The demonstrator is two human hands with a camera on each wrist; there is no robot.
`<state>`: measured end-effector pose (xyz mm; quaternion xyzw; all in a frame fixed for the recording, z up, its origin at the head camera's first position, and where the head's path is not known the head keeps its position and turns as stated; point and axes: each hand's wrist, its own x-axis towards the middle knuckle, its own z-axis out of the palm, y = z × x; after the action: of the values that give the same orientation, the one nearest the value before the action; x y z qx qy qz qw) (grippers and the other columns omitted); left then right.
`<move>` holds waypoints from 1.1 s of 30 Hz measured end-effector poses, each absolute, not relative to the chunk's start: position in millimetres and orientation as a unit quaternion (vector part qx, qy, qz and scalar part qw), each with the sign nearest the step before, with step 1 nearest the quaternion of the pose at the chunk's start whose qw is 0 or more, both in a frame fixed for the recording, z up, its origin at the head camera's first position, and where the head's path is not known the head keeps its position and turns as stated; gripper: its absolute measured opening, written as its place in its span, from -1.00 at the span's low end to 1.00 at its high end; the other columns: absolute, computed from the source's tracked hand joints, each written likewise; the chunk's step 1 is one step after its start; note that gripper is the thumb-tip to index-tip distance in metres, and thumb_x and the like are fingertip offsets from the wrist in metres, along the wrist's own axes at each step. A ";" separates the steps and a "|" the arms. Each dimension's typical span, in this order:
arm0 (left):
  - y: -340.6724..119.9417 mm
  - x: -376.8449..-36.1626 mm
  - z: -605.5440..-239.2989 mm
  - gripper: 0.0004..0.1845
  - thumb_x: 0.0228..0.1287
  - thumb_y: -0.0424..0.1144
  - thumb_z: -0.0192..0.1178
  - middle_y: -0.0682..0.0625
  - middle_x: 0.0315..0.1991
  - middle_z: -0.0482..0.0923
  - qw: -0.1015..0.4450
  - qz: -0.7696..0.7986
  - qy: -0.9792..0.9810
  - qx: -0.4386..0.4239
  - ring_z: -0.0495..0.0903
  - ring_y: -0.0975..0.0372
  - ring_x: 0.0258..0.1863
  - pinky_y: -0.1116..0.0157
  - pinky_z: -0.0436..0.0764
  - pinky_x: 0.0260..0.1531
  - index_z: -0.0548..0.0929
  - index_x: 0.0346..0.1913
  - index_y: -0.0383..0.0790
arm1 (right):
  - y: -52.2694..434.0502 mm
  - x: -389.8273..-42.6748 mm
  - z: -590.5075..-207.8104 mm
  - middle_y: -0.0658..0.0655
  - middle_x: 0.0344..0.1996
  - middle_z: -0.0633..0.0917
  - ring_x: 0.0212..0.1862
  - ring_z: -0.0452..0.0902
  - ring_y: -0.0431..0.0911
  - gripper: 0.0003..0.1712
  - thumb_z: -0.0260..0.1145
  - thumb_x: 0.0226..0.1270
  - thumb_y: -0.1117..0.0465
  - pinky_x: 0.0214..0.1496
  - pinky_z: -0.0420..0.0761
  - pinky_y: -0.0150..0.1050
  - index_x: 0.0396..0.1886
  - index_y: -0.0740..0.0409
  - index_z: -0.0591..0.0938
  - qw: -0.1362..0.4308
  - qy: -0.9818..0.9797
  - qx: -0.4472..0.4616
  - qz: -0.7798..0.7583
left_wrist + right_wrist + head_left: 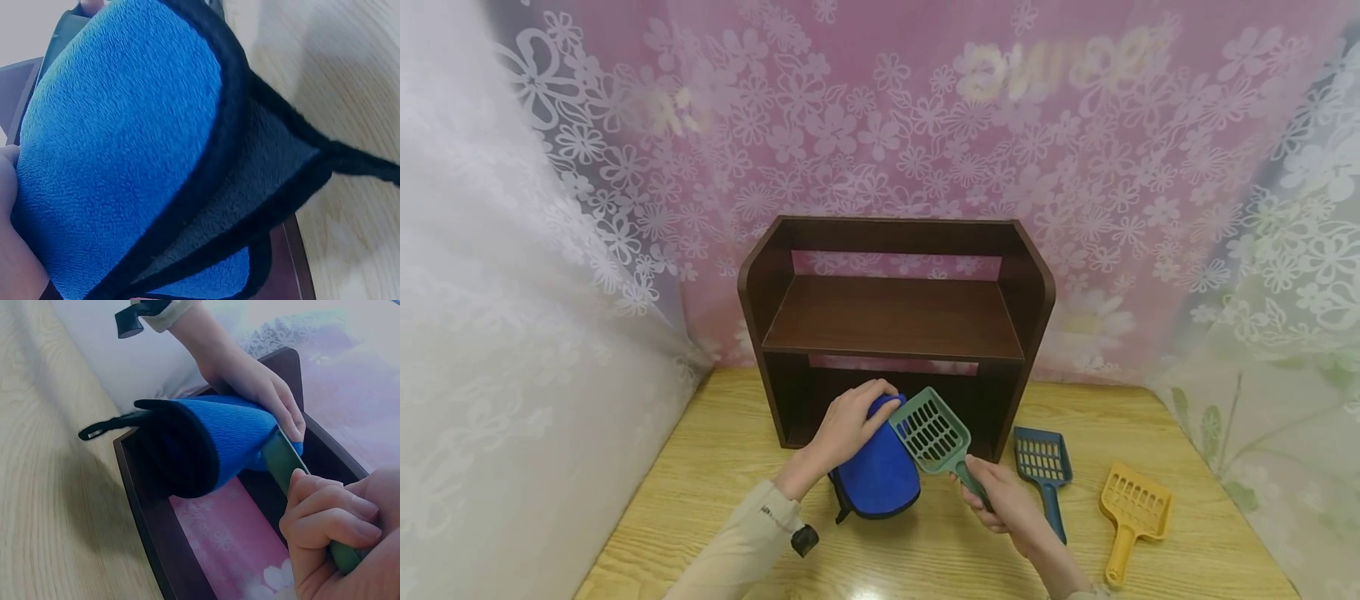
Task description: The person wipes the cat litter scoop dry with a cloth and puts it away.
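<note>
The soft blue fleece mitt with black trim (880,475) is plump and rounded, its plush outer face bright blue, its open cuff edged in a black band with a dark grey lining inside and a thin black strap (106,427) trailing from the cuff onto the wood. It stands on the pale wooden tabletop (715,467) at the front of the dark brown wooden two-tier desk shelf (895,325), partly inside the lower opening; both tiers of that shelf show nothing else in them. The left hand (850,421) lies over the top of the mitt, fingers curled round its far end and gripping it. The right hand (1003,500) is wrapped tight around the handle of a green slotted plastic scoop (934,432), whose perforated blade is tilted up and touches the mitt's right side, just beside the left fingertips. To the right on the tabletop lie a dark blue slotted plastic scoop (1042,467) and, farther right, a yellow slotted plastic scoop (1133,510), both flat and apart from either hand.
</note>
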<state>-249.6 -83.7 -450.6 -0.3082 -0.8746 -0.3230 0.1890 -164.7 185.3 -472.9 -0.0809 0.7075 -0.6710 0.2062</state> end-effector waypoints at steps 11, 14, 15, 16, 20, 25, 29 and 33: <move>-75.7 -261.9 -446.7 -0.76 0.54 0.00 0.11 0.09 -0.16 0.70 0.118 -0.406 -0.864 -0.273 0.60 0.30 -0.27 0.26 0.62 -0.15 0.65 0.01 -0.02 | 175.6 -159.2 -474.2 -0.07 -0.62 0.33 -0.74 0.04 -0.30 -0.42 -0.07 0.65 -0.20 -0.70 0.10 -0.44 -0.13 0.25 0.54 0.219 0.716 -0.085 -0.657; -73.0 -266.5 -444.3 -0.76 0.54 0.00 0.11 0.10 -0.19 0.69 0.104 -0.412 -0.865 -0.266 0.58 0.32 -0.33 0.31 0.59 -0.21 0.65 0.02 -0.02 | 172.8 -158.0 -474.6 -0.07 -0.61 0.34 -0.74 0.04 -0.30 -0.39 -0.08 0.64 -0.22 -0.70 0.10 -0.44 -0.10 0.26 0.54 0.228 0.722 -0.095 -0.646; -72.3 -267.8 -443.7 -0.76 0.54 0.00 0.11 0.10 -0.20 0.69 0.099 -0.416 -0.864 -0.266 0.58 0.32 -0.35 0.32 0.58 -0.23 0.65 0.02 -0.03 | 172.1 -157.8 -474.8 -0.08 -0.61 0.34 -0.74 0.04 -0.30 -0.38 -0.09 0.64 -0.22 -0.70 0.10 -0.44 -0.09 0.27 0.54 0.229 0.723 -0.097 -0.644; -71.7 -268.8 -443.2 -0.76 0.54 0.00 0.12 0.10 -0.21 0.69 0.094 -0.418 -0.864 -0.265 0.58 0.32 -0.36 0.34 0.58 -0.25 0.65 0.03 -0.03 | 171.7 -157.7 -475.1 -0.08 -0.61 0.34 -0.74 0.03 -0.30 -0.38 -0.09 0.65 -0.22 -0.70 0.11 -0.44 -0.08 0.27 0.54 0.230 0.725 -0.099 -0.642; -70.5 -268.3 -440.9 -0.77 0.54 -0.01 0.12 0.10 -0.20 0.69 0.082 -0.419 -0.861 -0.276 0.59 0.34 -0.35 0.34 0.60 -0.22 0.64 0.03 -0.03 | 174.1 -158.2 -476.0 -0.08 -0.62 0.32 -0.75 0.01 -0.32 -0.41 -0.13 0.68 -0.15 -0.71 0.09 -0.45 -0.07 0.30 0.52 0.212 0.734 -0.104 -0.636; -70.8 -263.0 -438.7 -0.79 0.53 -0.02 0.13 0.11 -0.19 0.69 0.080 -0.409 -0.862 -0.288 0.62 0.33 -0.30 0.28 0.65 -0.11 0.63 0.01 -0.02 | 180.6 -159.6 -476.1 -0.08 -0.62 0.31 -0.74 0.02 -0.33 -0.44 -0.15 0.70 -0.11 -0.70 0.09 -0.46 -0.06 0.31 0.52 0.192 0.745 -0.090 -0.633; -73.2 -258.7 -438.6 -0.78 0.53 0.00 0.12 0.12 -0.13 0.70 0.081 -0.397 -0.866 -0.294 0.64 0.32 -0.19 0.21 0.66 0.01 0.64 0.02 -0.01 | 185.8 -161.3 -473.7 -0.07 -0.61 0.31 -0.74 0.02 -0.32 -0.46 -0.15 0.71 -0.10 -0.70 0.10 -0.46 -0.07 0.29 0.50 0.185 0.741 -0.076 -0.642; -77.9 -255.4 -439.0 -0.77 0.53 0.02 0.12 0.13 -0.07 0.70 0.077 -0.389 -0.869 -0.296 0.66 0.31 -0.09 0.17 0.65 0.05 0.64 0.03 0.01 | 191.6 -163.4 -469.6 -0.06 -0.61 0.31 -0.73 0.02 -0.31 -0.46 -0.13 0.69 -0.12 -0.70 0.10 -0.45 -0.07 0.28 0.50 0.189 0.740 -0.082 -0.640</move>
<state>-255.4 -77.9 -439.0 -0.2960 -0.8690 -0.3890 0.0768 -163.4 191.6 -469.6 -0.0816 0.7401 -0.6404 0.1885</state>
